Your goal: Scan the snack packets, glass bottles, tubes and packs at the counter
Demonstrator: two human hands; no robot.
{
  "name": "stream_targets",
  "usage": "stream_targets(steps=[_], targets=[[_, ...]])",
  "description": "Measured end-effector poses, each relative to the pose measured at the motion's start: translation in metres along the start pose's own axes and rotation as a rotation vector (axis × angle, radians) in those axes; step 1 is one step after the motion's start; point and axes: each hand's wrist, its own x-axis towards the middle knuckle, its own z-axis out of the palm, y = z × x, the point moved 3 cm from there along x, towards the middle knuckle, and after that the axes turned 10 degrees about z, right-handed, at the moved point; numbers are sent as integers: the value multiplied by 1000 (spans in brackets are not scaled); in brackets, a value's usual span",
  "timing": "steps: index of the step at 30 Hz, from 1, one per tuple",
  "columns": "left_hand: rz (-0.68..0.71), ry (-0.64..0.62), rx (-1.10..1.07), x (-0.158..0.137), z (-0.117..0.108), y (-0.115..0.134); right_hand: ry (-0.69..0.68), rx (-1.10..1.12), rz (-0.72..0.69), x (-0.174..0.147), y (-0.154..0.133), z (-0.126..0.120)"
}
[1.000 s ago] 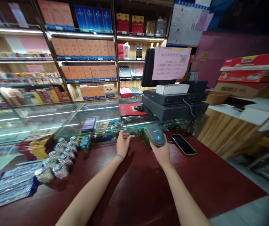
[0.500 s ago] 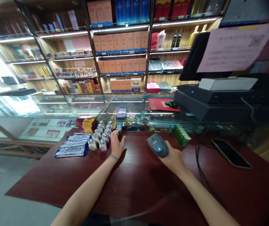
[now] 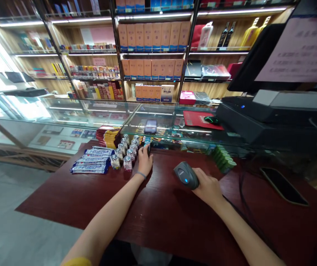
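Note:
My right hand (image 3: 208, 186) is wrapped round the handle of a dark grey barcode scanner (image 3: 186, 175) with a lit blue light, held above the brown table. At the far end of the row of small jars, my left hand (image 3: 145, 162) has its fingers closed round a small dark item (image 3: 149, 148), mostly hidden. Small blue packs (image 3: 147, 141) lie just beyond those fingers. The jars (image 3: 128, 163) with silvery lids stand in two rows left of this hand. Blue and white sachets (image 3: 92, 162) are laid out farther left, with red and yellow packets (image 3: 108, 136) behind.
Green cylindrical packs (image 3: 223, 159) stand in a row at the right, near a phone (image 3: 284, 186) and a black cable (image 3: 241, 184). A glass counter (image 3: 169, 120) borders the table's far side, carrying a small device (image 3: 150, 126), a mouse (image 3: 211, 119) and a monitor (image 3: 254, 55).
The view has tilted down and shifted left. My left hand has drawn its fingers in round the dark item. The scanner stays in my right hand, turned slightly.

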Motion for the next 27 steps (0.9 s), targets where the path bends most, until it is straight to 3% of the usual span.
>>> stream_targets(steps=[5,10,13,19,22,27], targets=[[24,41,-23,2,0,1,-2,-3,8,-1,2,0],[-9,12,-187,5,-4,3,7,11,-32,0,2,-4],[-97,-29,-427,5,-7,8,-11,32,-79,-1,1,-5],[-423,-186,-1160,-1,-3,22,-91,92,-159,-3,-5,-7],[-494,-231,-1285,-2,-5,26,-129,107,-172,-4,-9,-7],[-504,-241,-1307,-2,-6,22,-259,132,-165,-5,-14,-7]])
